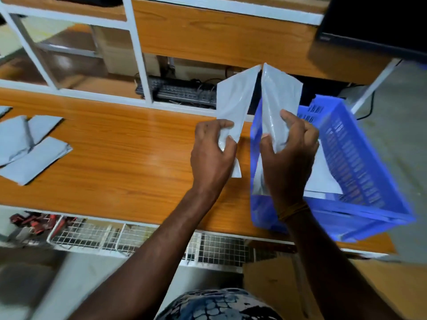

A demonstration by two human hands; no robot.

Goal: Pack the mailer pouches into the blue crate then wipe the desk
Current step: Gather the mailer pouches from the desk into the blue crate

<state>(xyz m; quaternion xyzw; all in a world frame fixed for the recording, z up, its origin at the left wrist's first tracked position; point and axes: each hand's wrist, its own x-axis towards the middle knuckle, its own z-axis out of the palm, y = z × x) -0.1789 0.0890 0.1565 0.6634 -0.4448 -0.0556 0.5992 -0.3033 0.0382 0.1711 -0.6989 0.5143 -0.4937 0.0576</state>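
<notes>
Two hands [211, 153] [288, 146] — one pouch [238, 100] [280, 93] each, three pouches [30, 146] on desk [129, 139]

Each hand [211, 151] [288, 146] grips a pouch [238, 98] [279, 93] upright.

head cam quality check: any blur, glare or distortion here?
Head view: wide-angle bend in the shelf frame and desk edges; motion blur smears the crate and the frame's corners; soft glare streak on the desk; both hands and their pouches stay fairly sharp.
</notes>
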